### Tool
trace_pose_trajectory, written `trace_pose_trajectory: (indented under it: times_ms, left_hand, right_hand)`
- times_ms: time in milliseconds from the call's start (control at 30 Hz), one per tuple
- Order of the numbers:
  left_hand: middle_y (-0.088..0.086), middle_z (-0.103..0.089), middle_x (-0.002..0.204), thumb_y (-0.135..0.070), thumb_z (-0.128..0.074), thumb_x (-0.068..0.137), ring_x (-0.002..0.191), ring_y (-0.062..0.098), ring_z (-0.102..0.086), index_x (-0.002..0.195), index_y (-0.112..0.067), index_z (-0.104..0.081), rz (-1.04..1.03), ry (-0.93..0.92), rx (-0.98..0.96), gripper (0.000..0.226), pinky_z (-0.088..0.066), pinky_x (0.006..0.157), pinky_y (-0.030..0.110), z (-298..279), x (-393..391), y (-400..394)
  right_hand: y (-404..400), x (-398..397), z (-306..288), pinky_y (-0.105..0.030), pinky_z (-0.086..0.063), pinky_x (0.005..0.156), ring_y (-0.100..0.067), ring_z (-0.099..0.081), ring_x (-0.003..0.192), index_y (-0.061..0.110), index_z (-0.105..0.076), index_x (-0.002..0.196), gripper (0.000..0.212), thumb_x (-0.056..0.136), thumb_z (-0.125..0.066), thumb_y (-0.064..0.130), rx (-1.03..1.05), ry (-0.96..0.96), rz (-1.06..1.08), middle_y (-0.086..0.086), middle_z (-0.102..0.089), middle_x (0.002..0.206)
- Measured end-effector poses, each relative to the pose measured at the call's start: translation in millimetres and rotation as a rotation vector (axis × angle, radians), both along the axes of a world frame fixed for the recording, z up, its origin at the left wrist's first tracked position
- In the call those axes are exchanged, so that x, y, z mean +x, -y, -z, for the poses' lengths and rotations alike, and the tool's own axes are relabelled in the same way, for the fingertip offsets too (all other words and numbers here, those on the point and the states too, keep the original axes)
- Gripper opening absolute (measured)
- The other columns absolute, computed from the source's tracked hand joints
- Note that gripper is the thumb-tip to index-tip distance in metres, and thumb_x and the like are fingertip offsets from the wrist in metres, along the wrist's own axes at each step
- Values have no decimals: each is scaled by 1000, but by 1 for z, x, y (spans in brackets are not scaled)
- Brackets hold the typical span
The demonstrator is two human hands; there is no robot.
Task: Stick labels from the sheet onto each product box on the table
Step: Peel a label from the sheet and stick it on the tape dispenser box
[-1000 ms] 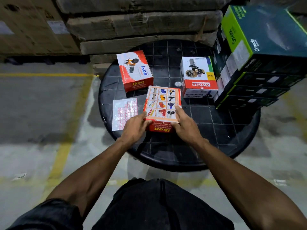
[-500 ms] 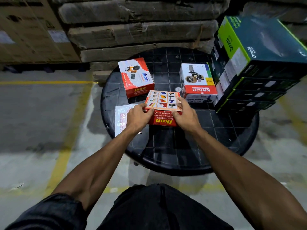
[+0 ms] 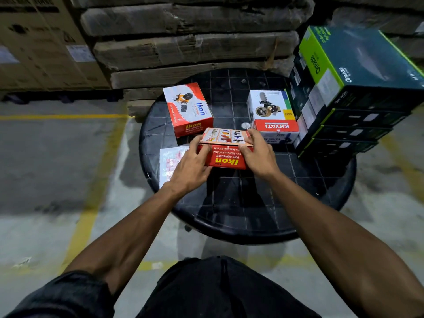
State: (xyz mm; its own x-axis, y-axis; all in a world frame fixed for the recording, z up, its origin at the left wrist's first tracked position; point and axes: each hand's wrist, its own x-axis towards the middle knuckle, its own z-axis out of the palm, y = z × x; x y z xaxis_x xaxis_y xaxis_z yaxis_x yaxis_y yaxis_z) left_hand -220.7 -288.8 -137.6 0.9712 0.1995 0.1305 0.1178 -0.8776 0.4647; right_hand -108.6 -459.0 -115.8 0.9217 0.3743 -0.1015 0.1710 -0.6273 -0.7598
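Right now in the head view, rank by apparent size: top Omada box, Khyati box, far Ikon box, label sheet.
1. Top Omada box, clearly largest.
2. Khyati box and far Ikon box: look alike, no ranking.
3. Label sheet: smallest as seen, but the left hand covers part, so unsure.
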Motion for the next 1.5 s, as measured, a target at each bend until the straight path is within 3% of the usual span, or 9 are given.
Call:
trace_pose_trajectory:
  times_ms: [167, 500, 667, 800, 900, 1033, 1133, 1300, 1500]
  left_hand:
    - [9, -25, 153, -15, -73, 82, 119, 35, -52, 134, -15, -40, -11, -40, 129, 62, -52, 83, 46, 0, 5, -1]
    - [10, -32, 147, -21, -68, 87, 114, 30, -51, 139, -16, -33, -42, -64, 254, 63, -51, 80, 42, 5, 8, 0]
    - [7, -42, 141, -29, -70, 80, 116, 27, -46, 134, -19, -36, -76, -58, 399, 64, -41, 88, 46, 6, 9, 0]
    - [9, -48, 133, -24, -74, 73, 126, 28, -38, 126, -14, -42, -35, -53, 429, 63, -32, 105, 59, 6, 11, -2]
    - [14, -48, 136, -17, -71, 74, 133, 31, -38, 126, -8, -44, 31, -30, 382, 60, -32, 110, 53, 6, 15, -4]
    - [16, -53, 130, -13, -71, 78, 119, 30, -50, 123, -6, -45, 55, 28, 262, 52, -45, 96, 41, 6, 14, -2]
    - [15, -54, 128, -13, -72, 78, 116, 29, -51, 121, -7, -46, 57, 33, 242, 51, -49, 88, 38, 7, 14, 0]
    - [14, -54, 127, -14, -72, 78, 115, 28, -51, 123, -6, -46, 63, 31, 250, 53, -49, 88, 38, 3, 16, 0]
    - [13, -51, 133, -16, -74, 78, 120, 28, -49, 135, -10, -42, 81, 9, 255, 66, -51, 88, 40, 5, 15, -3]
  right_hand:
    - [-1, 1, -1, -37, -49, 91, -17, -58, 112, 29, -35, 145, 50, 99, -53, 35, -3, 11, 0, 0, -56, 138]
    - [-2, -3, -3, -49, -52, 94, -21, -61, 112, 31, -34, 143, 47, 99, -52, 37, 3, -5, -6, -1, -56, 138]
    - [-1, -7, -1, -48, -53, 92, -20, -60, 112, 33, -35, 141, 45, 99, -52, 37, 0, -8, -3, 0, -56, 138]
    - [-1, -8, 0, -49, -53, 92, -21, -61, 113, 32, -35, 142, 47, 99, -53, 36, 22, -25, -1, 0, -56, 138]
    - [-1, -7, 1, -48, -54, 92, -20, -61, 112, 30, -35, 143, 49, 98, -54, 35, 16, -22, 4, 0, -56, 138]
    - [-1, -6, 4, -46, -56, 90, -19, -61, 112, 29, -33, 147, 55, 97, -56, 32, 39, -51, 30, 1, -55, 139]
    - [-1, -10, 6, -46, -51, 97, -19, -55, 119, 25, -34, 147, 53, 98, -55, 27, -15, 36, 3, -1, -53, 140]
    - [-1, -17, 14, -48, -32, 114, -25, -40, 136, 20, -37, 147, 52, 97, -53, 27, -194, 281, -127, -8, -44, 148]
    - [6, -21, 19, -43, -23, 118, -22, -41, 136, 15, -38, 146, 55, 96, -56, 27, -234, 410, -233, -10, -50, 143]
